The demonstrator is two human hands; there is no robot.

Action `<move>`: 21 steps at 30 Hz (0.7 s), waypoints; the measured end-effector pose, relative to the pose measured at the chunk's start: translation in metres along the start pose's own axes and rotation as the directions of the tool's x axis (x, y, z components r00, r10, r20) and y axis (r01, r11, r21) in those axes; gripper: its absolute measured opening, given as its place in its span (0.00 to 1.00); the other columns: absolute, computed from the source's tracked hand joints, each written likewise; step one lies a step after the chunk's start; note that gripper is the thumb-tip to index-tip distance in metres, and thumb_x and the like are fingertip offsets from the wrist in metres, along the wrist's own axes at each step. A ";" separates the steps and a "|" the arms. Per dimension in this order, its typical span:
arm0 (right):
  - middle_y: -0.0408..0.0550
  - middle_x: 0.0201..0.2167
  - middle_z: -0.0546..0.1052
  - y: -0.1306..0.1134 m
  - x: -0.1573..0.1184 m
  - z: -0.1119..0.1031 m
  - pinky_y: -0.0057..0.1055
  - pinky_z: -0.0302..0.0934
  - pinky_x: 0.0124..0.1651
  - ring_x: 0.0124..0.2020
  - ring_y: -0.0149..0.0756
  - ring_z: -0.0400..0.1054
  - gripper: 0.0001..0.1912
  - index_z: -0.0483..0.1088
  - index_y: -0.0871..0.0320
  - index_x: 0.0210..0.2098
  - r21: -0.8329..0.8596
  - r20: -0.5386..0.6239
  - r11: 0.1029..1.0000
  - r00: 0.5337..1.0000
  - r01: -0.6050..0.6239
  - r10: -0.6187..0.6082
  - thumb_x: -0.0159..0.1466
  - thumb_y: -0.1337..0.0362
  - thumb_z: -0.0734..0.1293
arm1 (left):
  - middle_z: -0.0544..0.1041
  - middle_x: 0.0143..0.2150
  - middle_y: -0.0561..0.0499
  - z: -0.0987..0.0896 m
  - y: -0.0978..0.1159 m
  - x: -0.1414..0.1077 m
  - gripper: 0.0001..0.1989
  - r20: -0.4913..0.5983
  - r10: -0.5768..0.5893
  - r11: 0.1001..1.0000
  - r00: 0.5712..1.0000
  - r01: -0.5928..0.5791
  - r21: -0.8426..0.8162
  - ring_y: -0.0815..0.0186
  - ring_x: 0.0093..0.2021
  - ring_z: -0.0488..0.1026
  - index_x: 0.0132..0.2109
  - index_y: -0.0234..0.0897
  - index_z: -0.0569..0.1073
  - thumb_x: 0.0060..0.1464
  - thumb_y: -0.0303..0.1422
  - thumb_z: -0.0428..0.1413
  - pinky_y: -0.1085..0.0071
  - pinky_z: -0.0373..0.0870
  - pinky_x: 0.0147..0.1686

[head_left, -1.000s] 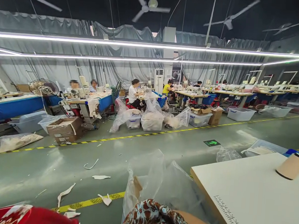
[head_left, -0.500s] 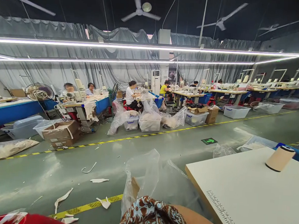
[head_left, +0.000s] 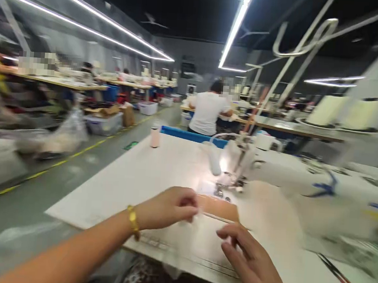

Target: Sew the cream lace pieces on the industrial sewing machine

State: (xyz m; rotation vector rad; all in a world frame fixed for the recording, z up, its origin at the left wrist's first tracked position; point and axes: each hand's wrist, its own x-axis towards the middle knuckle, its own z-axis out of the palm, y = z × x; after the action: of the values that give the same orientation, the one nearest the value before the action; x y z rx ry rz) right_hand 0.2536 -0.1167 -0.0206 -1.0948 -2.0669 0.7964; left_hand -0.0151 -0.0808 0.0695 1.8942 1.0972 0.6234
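My left hand (head_left: 168, 207), with a yellow bracelet on its wrist, is over the white table (head_left: 115, 183) with its fingers pinched together. Something whitish and blurred hangs at its fingertips; I cannot make out what it is. To the right, my right hand (head_left: 252, 253) hovers with thumb and fingers curved apart and nothing visible between them. Beyond both hands lies a flat orange-brown plate (head_left: 219, 207), in front of the sewing machine (head_left: 239, 162), whose lamp is lit. Pale fabric (head_left: 275, 208) spreads to the right of the plate.
A peach thread cone (head_left: 155, 137) stands at the table's far left. On the right lie a blue object (head_left: 326, 186) and a thin red-and-black tool (head_left: 347, 277). Large cream cones (head_left: 327, 110) stand behind. A co-worker in white (head_left: 207, 110) sits ahead.
My view has swung right, from the aisle and floor scraps to the table and sewing machine. Both my hands are now in sight; only part of an arm appeared before.
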 end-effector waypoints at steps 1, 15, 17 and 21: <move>0.50 0.49 0.80 -0.002 0.006 -0.010 0.38 0.73 0.50 0.44 0.45 0.75 0.21 0.77 0.48 0.54 0.080 -0.047 0.995 0.997 -0.057 0.060 0.76 0.42 0.62 | 0.76 0.29 0.54 -0.006 0.002 0.003 0.11 0.044 -0.018 0.999 0.999 0.019 -0.028 0.68 0.30 0.72 0.38 0.37 0.71 0.67 0.39 0.55 0.74 0.64 0.30; 0.44 0.31 0.76 -0.020 0.075 -0.016 0.36 0.64 0.46 0.38 0.39 0.71 0.25 0.72 0.56 0.35 0.709 0.354 0.633 0.933 -0.310 0.061 0.59 0.43 0.81 | 0.79 0.37 0.53 -0.031 0.016 0.044 0.22 0.373 -0.204 0.944 0.905 0.283 -0.170 0.62 0.36 0.78 0.40 0.39 0.74 0.53 0.51 0.68 0.68 0.73 0.40; 0.44 0.32 0.75 -0.011 0.081 -0.013 0.35 0.62 0.43 0.38 0.38 0.70 0.24 0.72 0.56 0.32 0.678 0.294 0.678 0.950 -0.284 0.104 0.60 0.45 0.81 | 0.80 0.39 0.51 -0.033 0.003 0.055 0.24 0.370 -0.237 0.944 0.898 0.303 -0.133 0.61 0.38 0.78 0.42 0.38 0.75 0.53 0.53 0.68 0.67 0.73 0.42; 0.42 0.35 0.74 0.006 0.088 -0.007 0.33 0.61 0.40 0.35 0.35 0.67 0.19 0.73 0.56 0.33 0.652 0.208 0.717 0.967 -0.248 0.145 0.61 0.49 0.79 | 0.76 0.36 0.51 -0.031 -0.024 0.073 0.27 0.377 -0.208 0.958 0.903 0.265 -0.106 0.65 0.34 0.72 0.42 0.36 0.76 0.59 0.58 0.62 0.71 0.66 0.36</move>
State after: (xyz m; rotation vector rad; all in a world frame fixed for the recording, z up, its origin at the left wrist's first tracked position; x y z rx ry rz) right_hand 0.2232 -0.0369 0.0025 -0.8479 -1.5383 1.6216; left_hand -0.0124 0.0021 0.0658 1.6251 0.9853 0.2002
